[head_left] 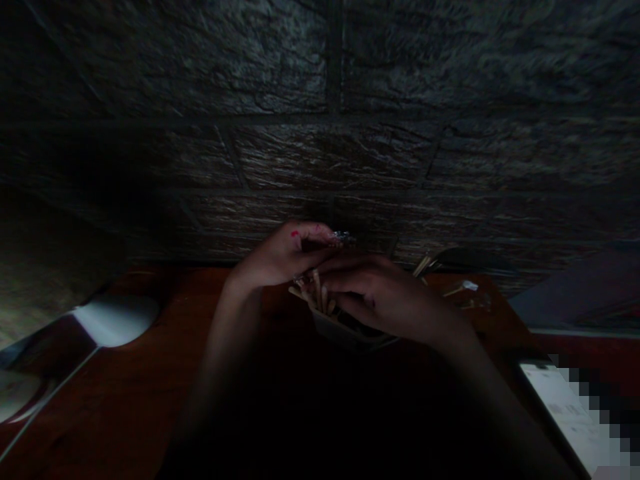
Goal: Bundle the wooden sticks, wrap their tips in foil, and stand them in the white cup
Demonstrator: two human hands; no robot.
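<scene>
In the dim middle of the head view, my left hand (pixel 280 253) and my right hand (pixel 385 293) meet in front of the wall. My left hand's fingers are curled, with a small shiny, crinkled bit (pixel 344 236) at their tips; its kind is unclear. Bent toward the left hand, my right hand's fingers are closed, and what they hold is hidden. Just below them, several light wooden sticks (pixel 324 301) lean out of a small pale container (pixel 345 333). Another glinting bit (pixel 300 281) shows beside the sticks.
The wooden table (pixel 125 393) meets a stone-patterned wall (pixel 280 160). At left stands a white lamp-like shade (pixel 120 320) with a thin rod. Thin sticks (pixel 423 265) and a white-tipped piece (pixel 467 286) lie at right rear. A lit screen (pixel 560 407) is at lower right.
</scene>
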